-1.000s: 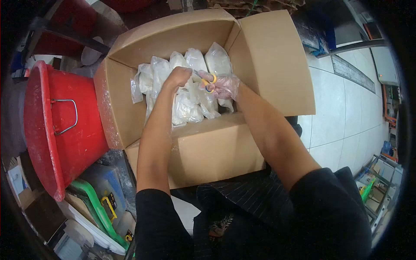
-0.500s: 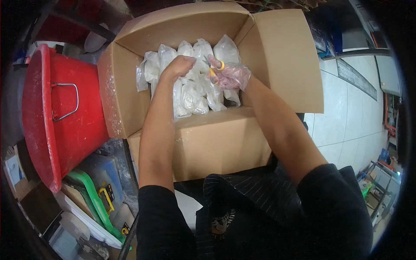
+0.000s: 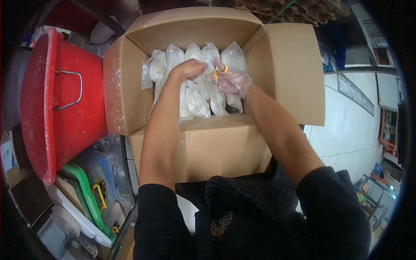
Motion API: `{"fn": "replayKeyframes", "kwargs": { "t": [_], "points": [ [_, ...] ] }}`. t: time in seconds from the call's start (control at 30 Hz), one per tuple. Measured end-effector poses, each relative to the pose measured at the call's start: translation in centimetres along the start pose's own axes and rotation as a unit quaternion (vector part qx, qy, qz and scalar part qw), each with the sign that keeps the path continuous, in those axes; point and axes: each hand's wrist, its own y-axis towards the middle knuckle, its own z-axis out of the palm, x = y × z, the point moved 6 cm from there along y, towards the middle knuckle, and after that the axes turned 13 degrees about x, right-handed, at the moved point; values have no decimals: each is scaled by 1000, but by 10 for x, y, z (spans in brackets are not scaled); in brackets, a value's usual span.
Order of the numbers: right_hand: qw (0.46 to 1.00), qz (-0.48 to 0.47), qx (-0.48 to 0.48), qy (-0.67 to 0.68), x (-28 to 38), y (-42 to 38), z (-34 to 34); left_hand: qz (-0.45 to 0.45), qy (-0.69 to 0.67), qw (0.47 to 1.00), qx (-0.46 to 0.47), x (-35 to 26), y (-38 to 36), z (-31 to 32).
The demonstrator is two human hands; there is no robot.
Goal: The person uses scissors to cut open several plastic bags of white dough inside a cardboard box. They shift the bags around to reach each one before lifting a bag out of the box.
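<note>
A large open cardboard box (image 3: 216, 147) stands before me, holding several clear plastic bags (image 3: 197, 102) filled with something white. My left hand (image 3: 191, 69) is closed in a fist over the bags, thumb side toward my right hand. Whatever its fingers grip is hidden. A thin clear plastic glove covers my right hand (image 3: 234, 83), which is closed around scissors (image 3: 225, 69) with yellow handles. The scissors are above the bags, between my two hands; their blades are hard to make out.
Left of the box is a big red tub (image 3: 80, 99) with a metal handle. Below it lean a green-edged board (image 3: 89, 195) and other flat items. Egg trays (image 3: 299, 11) lie behind the box. White floor tiles (image 3: 333, 130) show at the right.
The view has shifted slightly, so the box and bags appear a little lower and further right. Both hands remain over the bags, and the scissor blades show less clearly than before.
</note>
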Motion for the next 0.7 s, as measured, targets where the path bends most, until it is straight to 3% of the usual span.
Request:
{"fn": "replayKeyframes", "kwargs": {
  "t": [0.03,0.13,0.23,0.43,0.53,0.6,0.7],
  "points": [
    [1000,2,2,-2,-1,0,2,-16,6,999,33,1,0,4],
    [998,17,-57,13,-9,-7,-4,-60,9,998,22,1,-3,2],
    [998,61,29,-7,-11,-3,8,-48,12,998,50,-5,-6,9],
    [998,8,-46,-53,-9,-3,-4,-44,-22,998,37,-1,-6,3],
    [999,23,21,-31,-9,1,7,-41,-22,997,66,-2,-6,7],
    [994,-28,-85,-64,-2,7,-4,-40,-26,997,66,1,-4,9],
    [990,-37,-111,-77,-4,9,-11,-51,-17,995,81,1,-5,13]
  ]
}}
